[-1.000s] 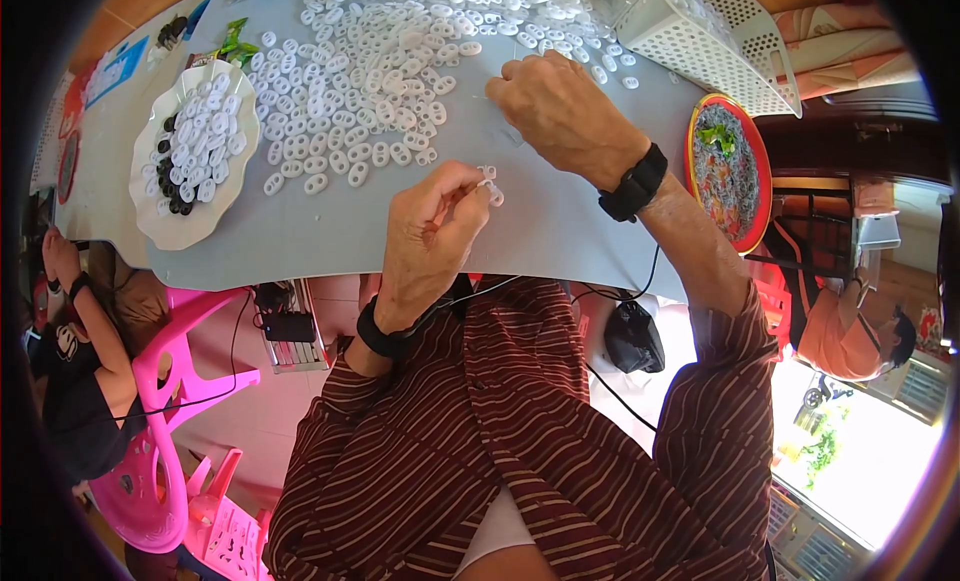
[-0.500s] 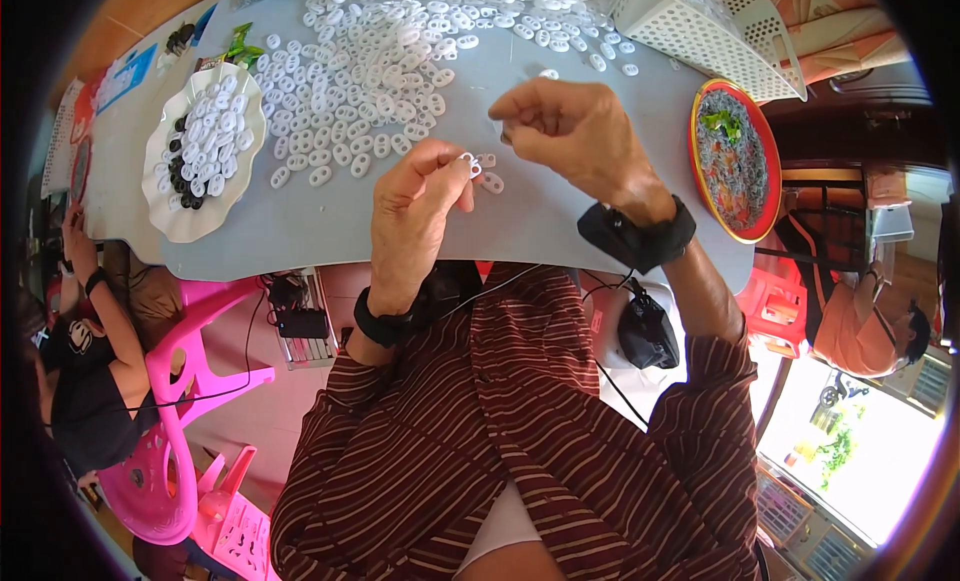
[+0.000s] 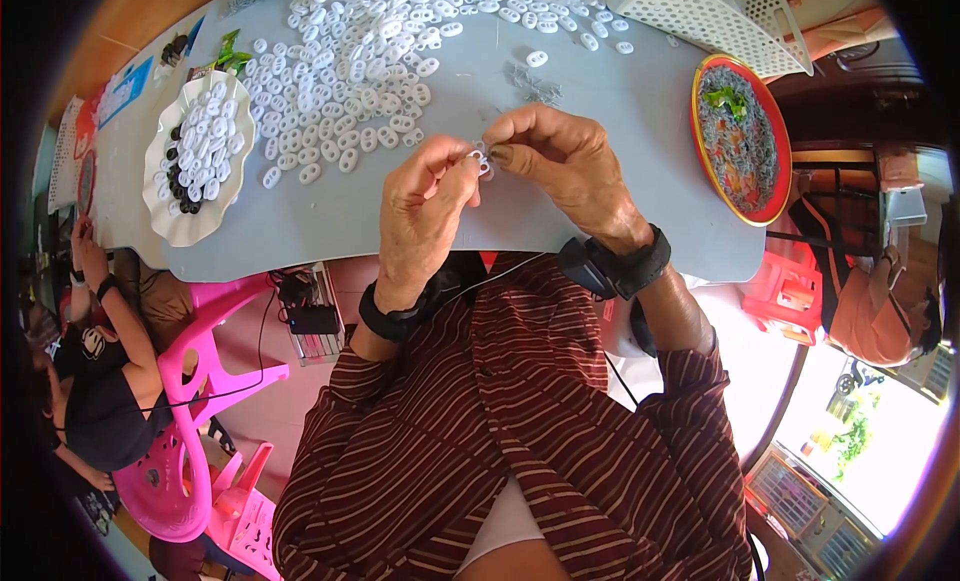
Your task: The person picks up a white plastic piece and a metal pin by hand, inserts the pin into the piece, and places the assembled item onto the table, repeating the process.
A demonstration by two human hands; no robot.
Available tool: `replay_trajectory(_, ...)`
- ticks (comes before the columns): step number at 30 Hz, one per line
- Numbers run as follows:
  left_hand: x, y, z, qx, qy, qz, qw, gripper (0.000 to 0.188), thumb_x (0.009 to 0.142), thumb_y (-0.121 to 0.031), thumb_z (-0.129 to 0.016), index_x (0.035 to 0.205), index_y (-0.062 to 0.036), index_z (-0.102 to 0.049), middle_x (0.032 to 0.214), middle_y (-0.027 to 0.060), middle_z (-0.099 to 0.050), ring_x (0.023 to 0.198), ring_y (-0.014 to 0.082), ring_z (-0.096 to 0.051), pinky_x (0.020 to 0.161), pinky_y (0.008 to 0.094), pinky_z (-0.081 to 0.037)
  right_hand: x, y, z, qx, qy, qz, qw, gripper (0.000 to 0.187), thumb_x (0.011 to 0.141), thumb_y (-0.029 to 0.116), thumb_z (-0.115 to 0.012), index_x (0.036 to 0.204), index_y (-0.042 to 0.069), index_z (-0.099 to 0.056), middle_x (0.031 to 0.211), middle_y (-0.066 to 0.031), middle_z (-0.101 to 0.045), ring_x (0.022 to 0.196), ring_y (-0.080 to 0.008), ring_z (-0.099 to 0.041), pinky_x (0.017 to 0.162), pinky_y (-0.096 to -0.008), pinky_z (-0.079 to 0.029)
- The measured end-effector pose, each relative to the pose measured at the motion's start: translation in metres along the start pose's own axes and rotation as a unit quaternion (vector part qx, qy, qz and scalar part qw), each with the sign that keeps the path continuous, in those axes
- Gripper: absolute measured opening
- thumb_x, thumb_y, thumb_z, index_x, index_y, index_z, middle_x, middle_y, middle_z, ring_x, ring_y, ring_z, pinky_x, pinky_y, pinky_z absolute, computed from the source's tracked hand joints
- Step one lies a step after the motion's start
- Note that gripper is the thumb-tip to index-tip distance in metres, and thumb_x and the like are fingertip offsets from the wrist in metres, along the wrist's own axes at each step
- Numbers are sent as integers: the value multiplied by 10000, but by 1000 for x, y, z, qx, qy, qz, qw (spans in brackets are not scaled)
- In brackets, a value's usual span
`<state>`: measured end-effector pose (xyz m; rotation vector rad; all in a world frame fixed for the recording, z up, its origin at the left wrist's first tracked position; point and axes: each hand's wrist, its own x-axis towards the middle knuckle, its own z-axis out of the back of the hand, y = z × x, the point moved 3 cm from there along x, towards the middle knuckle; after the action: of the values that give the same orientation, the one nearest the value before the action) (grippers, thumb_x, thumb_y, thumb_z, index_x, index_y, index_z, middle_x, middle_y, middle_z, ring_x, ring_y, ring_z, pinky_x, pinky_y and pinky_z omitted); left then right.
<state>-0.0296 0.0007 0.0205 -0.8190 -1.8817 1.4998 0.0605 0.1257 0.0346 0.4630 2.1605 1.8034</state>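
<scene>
My left hand pinches a small white oval plastic piece with two holes between thumb and forefinger, above the front of the grey table. Thumb and forefinger of my right hand are pressed together against the piece's right side. Whatever they grip is too small to make out. Just beyond the hands lies a small heap of thin grey metal bits, with one loose white piece near it.
Many white two-holed pieces spread over the grey table. A scalloped white dish holds white and black pieces. At right, a red-rimmed tray contains grey metal bits, near a white perforated basket. Other people sit left and right.
My right hand has come down and left from above the table to meet the white piece in my left hand. The view has shifted slightly; the metal bits now show beyond my right hand.
</scene>
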Motion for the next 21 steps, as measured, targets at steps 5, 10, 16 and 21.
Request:
replay_trajectory(5, -1, 1, 1, 28, -4, 13, 1000, 102, 884, -90, -553, 918, -4, -596, 691, -2, -532, 611, 61, -465, 551, 216, -368, 0, -1, -1, 4, 4, 4, 1000, 120, 874, 0, -609, 990, -23, -624, 871, -55, -650, 795, -100, -601, 759, -248, -508)
replay_trajectory(10, -1, 0, 1, 15, -8, 18, 1000, 94, 876, -82, -561, 911, -2, -596, 661, -6, -506, 600, 57, -455, 540, 212, -358, -1, 0, 0, 9, 16, 11, 1000, 126, 874, 2, -611, 998, -20, -617, 892, -54, -650, 824, -105, -608, 777, -254, -513)
replay_trajectory(16, -1, 0, 2, 31, -1, 3, 1000, 84, 880, -76, -559, 897, 1, -588, 659, -8, -497, 593, 55, -447, 526, 212, -353, -1, -1, 0, 15, 16, -2, 1000, 141, 867, -2, -619, 1007, -15, -610, 907, -52, -649, 869, -116, -620, 812, -261, -517)
replay_trajectory(21, 0, 2, 2, 49, 1, -6, 999, 75, 884, -70, -557, 875, 3, -570, 651, -11, -478, 587, 50, -424, 513, 205, -342, -1, -2, 0, 29, 15, -8, 999, 129, 861, -7, -626, 989, -12, -609, 911, -48, -649, 868, -107, -615, 809, -259, -514)
